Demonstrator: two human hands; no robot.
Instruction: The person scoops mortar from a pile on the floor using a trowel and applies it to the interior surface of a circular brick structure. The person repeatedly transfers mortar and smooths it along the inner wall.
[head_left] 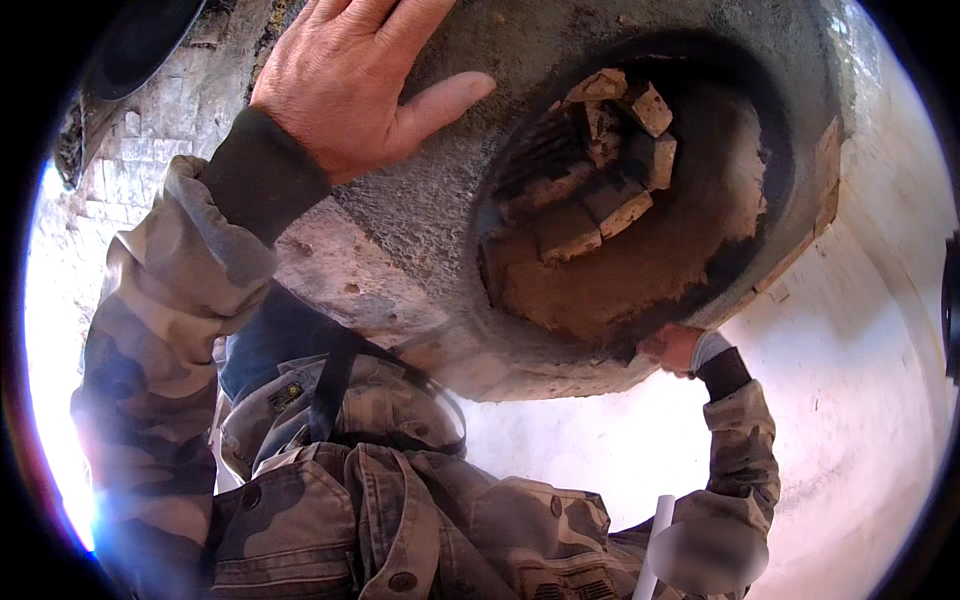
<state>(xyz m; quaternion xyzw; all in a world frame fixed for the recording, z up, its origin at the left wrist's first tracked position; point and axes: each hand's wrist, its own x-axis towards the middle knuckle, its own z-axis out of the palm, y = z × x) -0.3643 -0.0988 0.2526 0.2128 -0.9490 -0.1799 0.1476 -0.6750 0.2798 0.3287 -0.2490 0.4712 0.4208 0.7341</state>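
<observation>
My left hand point(345, 90) lies with fingers spread on the rough grey top of a masonry structure point(400, 215), left of its oval opening. Some of its fingertips run out past the upper edge of the view. Inside the soot-darkened opening, several bricks point(625, 212) stand in a curved row on a brown, earthy bottom point(660, 265). At the near right, my right hand point(676, 350) touches the dark rim point(580, 352) of the opening. Its fingers are blurred and partly hidden, so what they hold, if anything, does not show.
Dark slots like a grate point(545, 150) lie behind the bricks. A pale wall point(860, 330) curves along the right side. Pale blocks or paving point(135, 165) show at the far left, below a dark round object point(145, 40). A white tube point(656, 545) stands near my right arm.
</observation>
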